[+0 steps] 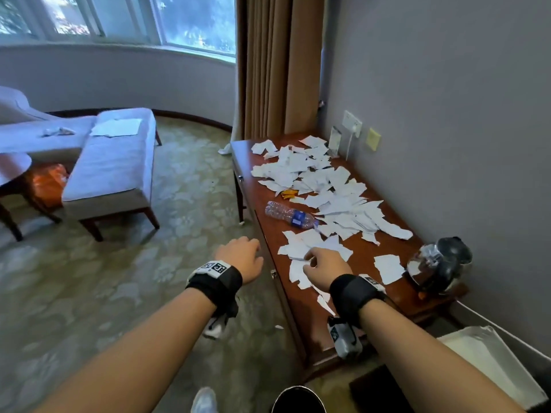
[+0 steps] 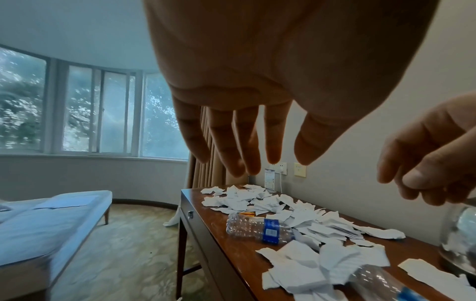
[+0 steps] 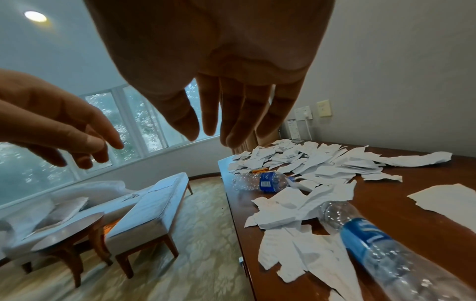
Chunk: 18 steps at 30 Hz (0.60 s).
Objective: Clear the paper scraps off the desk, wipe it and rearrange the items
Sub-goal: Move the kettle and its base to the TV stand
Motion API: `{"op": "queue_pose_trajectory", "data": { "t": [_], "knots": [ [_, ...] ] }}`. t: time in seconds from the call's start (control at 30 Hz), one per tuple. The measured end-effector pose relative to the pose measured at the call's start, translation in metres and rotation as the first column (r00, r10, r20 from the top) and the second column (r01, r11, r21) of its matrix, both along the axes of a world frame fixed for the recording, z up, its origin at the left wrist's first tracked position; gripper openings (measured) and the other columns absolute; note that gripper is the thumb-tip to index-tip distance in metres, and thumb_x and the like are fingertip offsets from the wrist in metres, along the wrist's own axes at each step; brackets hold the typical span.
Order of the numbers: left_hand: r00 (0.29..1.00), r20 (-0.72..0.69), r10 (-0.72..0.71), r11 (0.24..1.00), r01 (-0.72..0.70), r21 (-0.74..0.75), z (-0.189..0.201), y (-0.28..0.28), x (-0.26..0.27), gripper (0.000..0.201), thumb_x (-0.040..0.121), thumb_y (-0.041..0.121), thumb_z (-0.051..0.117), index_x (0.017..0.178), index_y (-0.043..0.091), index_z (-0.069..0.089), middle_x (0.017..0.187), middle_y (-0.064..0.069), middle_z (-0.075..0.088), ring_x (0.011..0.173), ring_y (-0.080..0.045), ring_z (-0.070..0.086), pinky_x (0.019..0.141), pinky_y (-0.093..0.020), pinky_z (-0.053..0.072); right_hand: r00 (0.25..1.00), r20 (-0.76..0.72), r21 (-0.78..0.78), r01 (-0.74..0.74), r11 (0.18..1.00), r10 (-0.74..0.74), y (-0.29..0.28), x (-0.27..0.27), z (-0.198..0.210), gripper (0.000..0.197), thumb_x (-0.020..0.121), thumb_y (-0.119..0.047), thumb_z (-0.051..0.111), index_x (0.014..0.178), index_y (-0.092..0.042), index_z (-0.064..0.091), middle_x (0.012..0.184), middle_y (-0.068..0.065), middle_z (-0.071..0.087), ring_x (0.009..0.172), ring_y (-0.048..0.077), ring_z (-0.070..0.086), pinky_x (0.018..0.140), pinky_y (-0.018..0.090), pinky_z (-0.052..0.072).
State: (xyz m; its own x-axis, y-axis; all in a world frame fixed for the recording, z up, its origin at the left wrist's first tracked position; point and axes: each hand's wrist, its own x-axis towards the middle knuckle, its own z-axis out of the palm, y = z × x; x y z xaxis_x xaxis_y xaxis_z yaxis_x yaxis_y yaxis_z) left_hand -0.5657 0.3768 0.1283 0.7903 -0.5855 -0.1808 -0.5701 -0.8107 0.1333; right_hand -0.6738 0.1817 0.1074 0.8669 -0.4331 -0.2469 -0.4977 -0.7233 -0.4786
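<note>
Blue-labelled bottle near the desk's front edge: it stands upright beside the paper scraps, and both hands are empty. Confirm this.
Wrong in one respect: the bottle lies on its side, not upright, as the head view shows. The rest holds: it is near the front edge of the desk, beside the paper scraps, and the left hand and right hand hold nothing.
</note>
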Motion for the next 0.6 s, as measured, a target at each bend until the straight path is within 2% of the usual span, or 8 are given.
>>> {"op": "queue_pose_trajectory", "data": {
  "t": [0.2, 0.33, 0.47, 0.6],
  "knots": [
    [0.990, -0.006, -0.139, 0.990, 0.138, -0.015, -0.010, -0.012, 0.102, 0.036, 0.095, 0.046, 0.045, 0.124, 0.027, 0.055, 0.126, -0.002, 0.057, 0.116, -0.026, 0.056, 0.096, -0.043, 0.047, 0.981, 0.011, 0.016, 0.193, 0.981, -0.193, -0.007, 0.059, -0.015, 0.028, 0.087, -0.039, 0.058, 0.114, -0.033, 0.060, 0.103, -0.008, 0.064, 0.090, 0.011, 0.060, 0.083, 0.036, 0.056],
    [0.969, 0.011, -0.246, 0.968, 0.246, -0.041, 0.003, -0.032, 0.157, 0.035, 0.095, 0.046, 0.045, 0.123, 0.028, 0.056, 0.120, 0.000, 0.058, 0.111, -0.024, 0.057, 0.092, -0.040, 0.049, 0.929, 0.016, 0.077, 0.368, 0.926, -0.371, -0.020, 0.079, -0.008, 0.030, 0.089, -0.032, 0.061, 0.118, -0.027, 0.060, 0.102, -0.005, 0.062, 0.088, 0.014, 0.063, 0.083, 0.035, 0.057],
    [0.927, 0.008, -0.376, 0.924, 0.376, -0.071, 0.007, -0.076, 0.177, 0.035, 0.094, 0.044, 0.049, 0.122, 0.026, 0.057, 0.118, 0.000, 0.061, 0.107, -0.022, 0.059, 0.089, -0.040, 0.052, 0.864, -0.004, 0.067, 0.502, 0.862, -0.503, -0.034, 0.078, -0.002, 0.028, 0.090, -0.029, 0.060, 0.118, -0.027, 0.059, 0.106, -0.003, 0.062, 0.088, 0.014, 0.062, 0.080, 0.030, 0.054],
    [0.850, -0.018, -0.527, 0.850, 0.526, -0.029, 0.000, -0.135, 0.171, 0.036, 0.095, 0.043, 0.047, 0.125, 0.026, 0.056, 0.118, -0.002, 0.061, 0.107, -0.024, 0.059, 0.088, -0.039, 0.051, 0.815, -0.002, 0.010, 0.580, 0.815, -0.580, -0.058, 0.064, -0.004, 0.030, 0.089, -0.030, 0.059, 0.119, -0.025, 0.060, 0.108, -0.003, 0.063, 0.092, 0.014, 0.058, 0.084, 0.031, 0.052]
  ]
}}
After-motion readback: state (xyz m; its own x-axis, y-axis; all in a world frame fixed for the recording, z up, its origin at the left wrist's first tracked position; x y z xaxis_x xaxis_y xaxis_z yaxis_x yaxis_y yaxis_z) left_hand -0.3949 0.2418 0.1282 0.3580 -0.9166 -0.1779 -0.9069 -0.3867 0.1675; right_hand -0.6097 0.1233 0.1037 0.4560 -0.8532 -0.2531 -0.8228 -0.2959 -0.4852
